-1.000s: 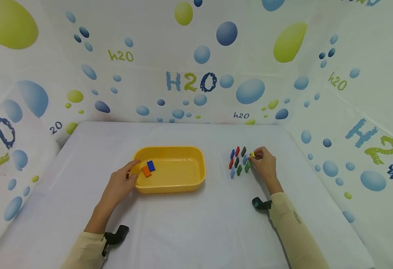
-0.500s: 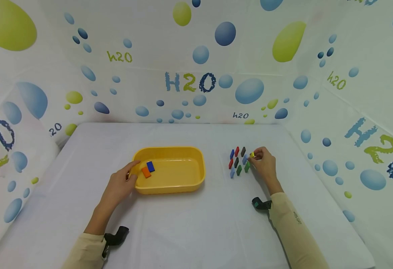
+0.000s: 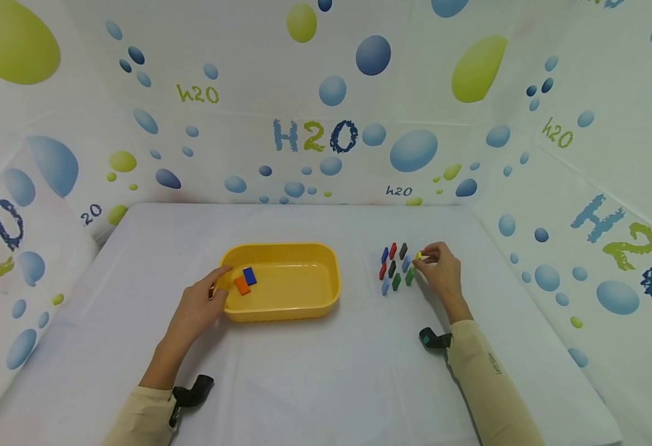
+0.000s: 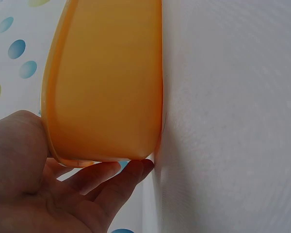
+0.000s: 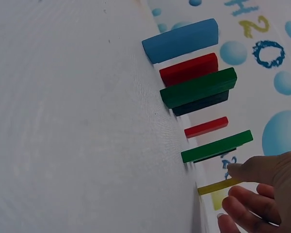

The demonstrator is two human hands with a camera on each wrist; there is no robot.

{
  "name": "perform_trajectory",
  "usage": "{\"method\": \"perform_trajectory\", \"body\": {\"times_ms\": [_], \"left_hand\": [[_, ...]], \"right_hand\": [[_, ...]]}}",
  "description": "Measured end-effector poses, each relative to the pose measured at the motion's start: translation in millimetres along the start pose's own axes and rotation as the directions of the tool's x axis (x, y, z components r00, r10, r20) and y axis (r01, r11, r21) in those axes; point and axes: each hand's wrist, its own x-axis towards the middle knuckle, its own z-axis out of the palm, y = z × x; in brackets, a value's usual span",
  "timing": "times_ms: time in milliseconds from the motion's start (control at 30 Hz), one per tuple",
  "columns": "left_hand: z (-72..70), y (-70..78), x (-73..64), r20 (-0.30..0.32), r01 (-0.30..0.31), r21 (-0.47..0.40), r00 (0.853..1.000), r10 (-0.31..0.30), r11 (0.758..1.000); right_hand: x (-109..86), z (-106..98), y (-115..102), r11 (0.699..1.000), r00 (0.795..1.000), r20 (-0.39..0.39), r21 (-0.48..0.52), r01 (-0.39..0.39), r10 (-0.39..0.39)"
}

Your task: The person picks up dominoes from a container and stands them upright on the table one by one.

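My left hand (image 3: 196, 311) grips the left end of a yellow plastic tray (image 3: 292, 285). In the left wrist view the thumb lies by the rim and the fingertips touch the tray's end wall (image 4: 106, 97). Inside the tray lie a blue domino block (image 3: 249, 275) and an orange domino block (image 3: 242, 285). At the right, my right hand (image 3: 441, 275) pinches a yellow domino block (image 3: 419, 255) between thumb and fingers. The right wrist view shows this yellow block (image 5: 216, 186) standing upright, its lower end at the white cloth.
Left of my right hand, several dominoes stand upright in rows: a blue one (image 3: 384, 254), a red one (image 3: 393, 251), a brown one (image 3: 403, 251), a light blue one (image 3: 385, 285) and a green one (image 3: 396, 282) among them. A printed curtain (image 3: 220, 142) encloses the table.
My right hand has shifted very slightly to the right, its fingers still at the yellow domino block. The left hand and the tray have stayed put.
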Motion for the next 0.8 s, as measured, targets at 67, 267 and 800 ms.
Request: {"method": "perform_trajectory", "body": {"times_ms": [67, 267, 800], "left_hand": [[0.1, -0.1, 0.0, 0.003, 0.004, -0.002, 1.0, -0.004, 1.0], [0.6, -1.4, 1.1, 0.011, 0.022, -0.002, 1.0, -0.022, 1.0], [1.1, -1.2, 0.8, 0.016, 0.025, -0.012, 1.0, -0.025, 1.0]], "right_hand": [[0.2, -2, -1, 1.0, 1.0, -0.015, 0.01, 0.021, -0.021], [0.0, -9, -7, 0.998, 0.997, -0.048, 0.022, 0.062, -0.061], [0.2, -22, -54, 0.986, 0.983, -0.11, 0.055, 0.154, -0.148]]}}
